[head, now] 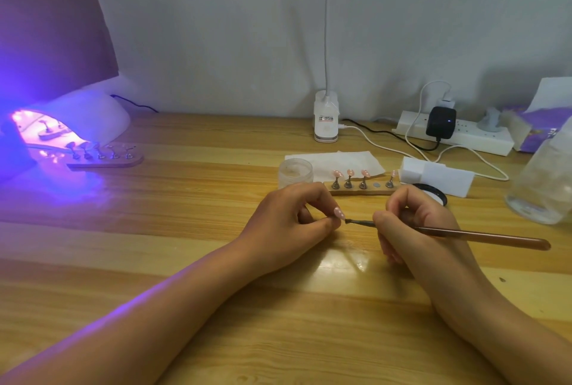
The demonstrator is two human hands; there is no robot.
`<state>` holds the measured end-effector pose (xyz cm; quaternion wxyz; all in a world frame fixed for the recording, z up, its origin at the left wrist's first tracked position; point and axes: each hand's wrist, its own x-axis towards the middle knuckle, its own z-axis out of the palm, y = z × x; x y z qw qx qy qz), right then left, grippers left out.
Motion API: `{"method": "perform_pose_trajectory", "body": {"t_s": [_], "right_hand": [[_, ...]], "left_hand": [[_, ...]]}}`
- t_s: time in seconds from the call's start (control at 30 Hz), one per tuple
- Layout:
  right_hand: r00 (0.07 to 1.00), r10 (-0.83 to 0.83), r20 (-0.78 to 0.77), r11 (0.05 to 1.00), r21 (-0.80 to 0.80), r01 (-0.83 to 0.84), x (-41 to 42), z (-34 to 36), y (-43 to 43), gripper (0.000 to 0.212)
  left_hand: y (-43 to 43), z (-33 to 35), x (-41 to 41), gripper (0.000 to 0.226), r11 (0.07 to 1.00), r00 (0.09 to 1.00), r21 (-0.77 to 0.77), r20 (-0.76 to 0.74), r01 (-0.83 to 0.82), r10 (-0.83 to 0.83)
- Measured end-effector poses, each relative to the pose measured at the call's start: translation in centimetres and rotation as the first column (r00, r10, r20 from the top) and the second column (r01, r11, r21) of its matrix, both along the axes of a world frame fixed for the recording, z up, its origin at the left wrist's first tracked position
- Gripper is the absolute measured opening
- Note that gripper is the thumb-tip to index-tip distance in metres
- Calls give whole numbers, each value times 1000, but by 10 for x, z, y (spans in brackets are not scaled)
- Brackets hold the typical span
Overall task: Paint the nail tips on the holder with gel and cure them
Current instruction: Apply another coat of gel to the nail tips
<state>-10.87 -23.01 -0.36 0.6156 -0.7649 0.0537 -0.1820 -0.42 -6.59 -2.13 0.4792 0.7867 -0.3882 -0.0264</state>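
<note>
Centre of frame, nearest: left hand (297, 220) curled, thumb & forefinger pinching a pink nail tip (339, 213). Right hand (411, 223) is curled round a brush (483, 237), held pen-style, bristles right at the tip's edge. Just behind is the holder (360, 192) w/ four tips on stands, one slot bare. A jar (296, 171) sits at its left end. Far upper left, the lamp (62, 127) glows purple over a 2nd holder (105, 161). Risks: the pinch is small, so the tip could slip, or gel could smear onto the fingers.
</note>
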Motion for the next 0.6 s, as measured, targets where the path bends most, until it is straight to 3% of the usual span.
{"method": "perform_pose_trajectory", "body": {"t_s": [0.17, 0.6], "right_hand": [[999, 9, 39, 995, 95, -12, -1, -1, -3, 18], [998, 61, 1, 996, -58, -61, 3, -2, -2, 15]], "left_hand": [[-1, 0, 1, 5, 1000, 1000, -13, -22, 13, -13], [0, 1, 0, 4, 1000, 1000, -9, -1, 8, -8]]}}
